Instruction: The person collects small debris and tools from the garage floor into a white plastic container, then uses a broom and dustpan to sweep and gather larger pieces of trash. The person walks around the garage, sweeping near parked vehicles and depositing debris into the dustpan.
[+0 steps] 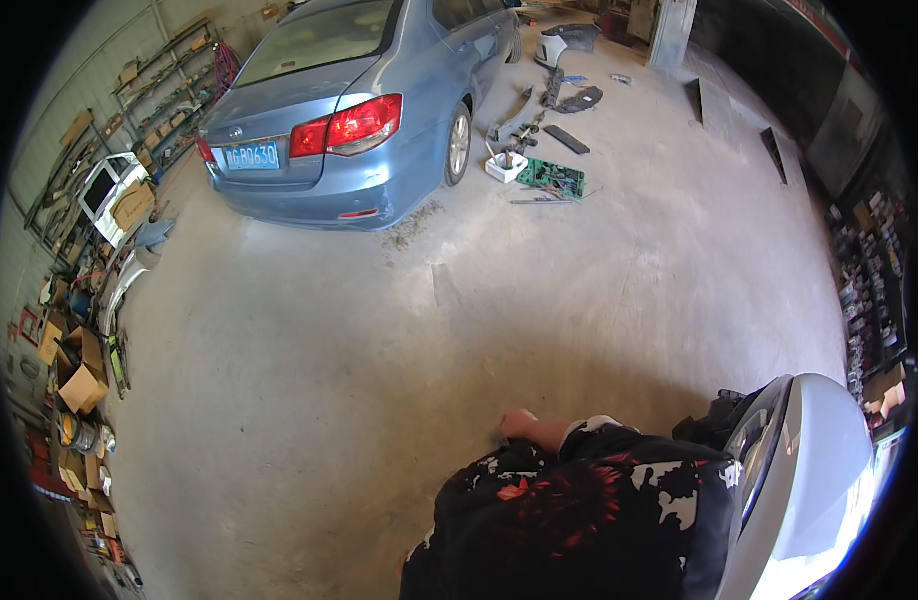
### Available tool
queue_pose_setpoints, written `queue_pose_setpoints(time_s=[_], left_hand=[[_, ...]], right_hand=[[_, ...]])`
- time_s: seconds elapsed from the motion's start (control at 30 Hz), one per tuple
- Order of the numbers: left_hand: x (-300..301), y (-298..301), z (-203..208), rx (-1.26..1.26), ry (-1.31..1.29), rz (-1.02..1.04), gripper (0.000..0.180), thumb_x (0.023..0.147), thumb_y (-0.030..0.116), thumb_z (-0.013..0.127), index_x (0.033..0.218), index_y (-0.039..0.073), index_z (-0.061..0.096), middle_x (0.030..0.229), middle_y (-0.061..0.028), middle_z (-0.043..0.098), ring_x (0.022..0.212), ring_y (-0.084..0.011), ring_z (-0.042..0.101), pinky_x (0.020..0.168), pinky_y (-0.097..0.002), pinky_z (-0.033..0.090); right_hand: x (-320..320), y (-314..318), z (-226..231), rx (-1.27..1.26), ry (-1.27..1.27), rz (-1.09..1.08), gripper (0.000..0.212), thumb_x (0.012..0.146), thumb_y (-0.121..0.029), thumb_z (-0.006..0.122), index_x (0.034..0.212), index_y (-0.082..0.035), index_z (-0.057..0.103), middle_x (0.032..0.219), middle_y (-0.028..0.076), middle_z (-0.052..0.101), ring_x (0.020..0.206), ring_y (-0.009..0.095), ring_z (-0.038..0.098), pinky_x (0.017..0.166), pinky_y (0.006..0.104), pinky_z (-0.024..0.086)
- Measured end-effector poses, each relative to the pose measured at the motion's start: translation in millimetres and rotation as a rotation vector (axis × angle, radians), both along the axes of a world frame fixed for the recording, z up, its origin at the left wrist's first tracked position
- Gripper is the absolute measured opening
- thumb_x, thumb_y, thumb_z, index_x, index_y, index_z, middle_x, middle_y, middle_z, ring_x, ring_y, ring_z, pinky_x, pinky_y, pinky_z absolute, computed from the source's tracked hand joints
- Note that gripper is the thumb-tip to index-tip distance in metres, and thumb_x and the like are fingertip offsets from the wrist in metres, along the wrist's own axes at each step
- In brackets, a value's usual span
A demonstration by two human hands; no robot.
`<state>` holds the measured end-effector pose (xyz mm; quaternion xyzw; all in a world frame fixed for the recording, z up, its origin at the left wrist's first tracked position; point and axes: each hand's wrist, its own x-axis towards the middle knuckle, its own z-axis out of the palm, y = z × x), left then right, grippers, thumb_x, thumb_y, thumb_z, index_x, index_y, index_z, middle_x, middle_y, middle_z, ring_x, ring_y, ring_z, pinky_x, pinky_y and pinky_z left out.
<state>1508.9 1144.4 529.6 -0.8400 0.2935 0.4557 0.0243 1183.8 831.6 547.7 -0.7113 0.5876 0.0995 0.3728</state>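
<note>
My right arm, in a black sleeve with red and white flower print (589, 500), bends across in front of me. Beyond its cuff my right hand (520, 424) is small in view, with the fingers curled. A greyish patch shows at the fingers, too small to name. My left hand cannot be made out; only a sliver of skin shows at the sleeve's lower left edge. Close on my right stands a silver-grey car body part (814, 450), rounded, with dark parts (724, 415) beside it. It is nearest to my right arm.
A blue sedan (309, 130) stands ahead on the concrete floor (379, 330). By its rear wheel lie a green tool case (552, 178), a white box (504, 167) and removed car parts (524, 115). Shelves (169, 90) and cardboard boxes (84, 370) line the left wall; a crowded rack (874, 290) stands right.
</note>
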Motion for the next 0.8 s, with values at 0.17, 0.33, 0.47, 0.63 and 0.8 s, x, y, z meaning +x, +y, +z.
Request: queue_pose_setpoints(time_s=[0.17,0.33,0.47,0.63,0.8], left_hand=[[-15,-20,6,-0.007,-0.007,0.112,0.039,0.083,0.038,0.050,0.110,0.010,0.055,0.099,-0.0111,0.057,0.090,-0.0209,0.057,0.077,-0.0401,0.047],[-62,-79,12,-0.107,0.053,0.238,0.038,0.082,0.038,0.050,0.105,0.009,0.057,0.094,-0.0115,0.058,0.086,-0.0217,0.057,0.075,-0.0396,0.047],[-88,-99,19,-0.158,0.085,0.335,0.037,0.081,0.038,0.051,0.102,0.008,0.058,0.090,-0.0118,0.058,0.083,-0.0224,0.058,0.073,-0.0392,0.047],[-99,-81,19,-0.183,0.094,0.456,0.036,0.080,0.037,0.051,0.097,0.006,0.060,0.085,-0.0122,0.060,0.078,-0.0233,0.059,0.071,-0.0388,0.047],[-99,-24,4,-0.216,0.082,0.619,0.036,0.079,0.037,0.052,0.093,0.005,0.062,0.080,-0.0127,0.061,0.074,-0.0241,0.060,0.069,-0.0383,0.048]], right_hand=[[-28,-6,-27,-0.017,-0.030,-0.132,0.024,0.072,-0.023,0.054,0.085,-0.009,0.069,0.088,0.016,0.065,0.087,0.034,0.062,0.077,0.0421,0.050],[-55,-22,-45,-0.036,-0.024,0.009,0.027,0.073,-0.028,0.053,0.084,-0.009,0.069,0.087,0.017,0.065,0.085,0.035,0.063,0.078,0.0417,0.050],[-77,-36,-52,0.017,-0.026,0.022,0.027,0.073,-0.027,0.053,0.084,-0.008,0.068,0.087,0.018,0.065,0.086,0.036,0.062,0.077,0.0423,0.050],[-90,-52,-58,0.012,0.011,0.091,0.028,0.076,-0.025,0.051,0.086,-0.006,0.067,0.088,0.019,0.064,0.085,0.037,0.061,0.076,0.0438,0.049],[-77,-68,-57,-0.016,0.178,0.478,0.030,0.077,-0.024,0.047,0.086,-0.002,0.066,0.091,0.021,0.063,0.087,0.039,0.060,0.075,0.0443,0.049]])
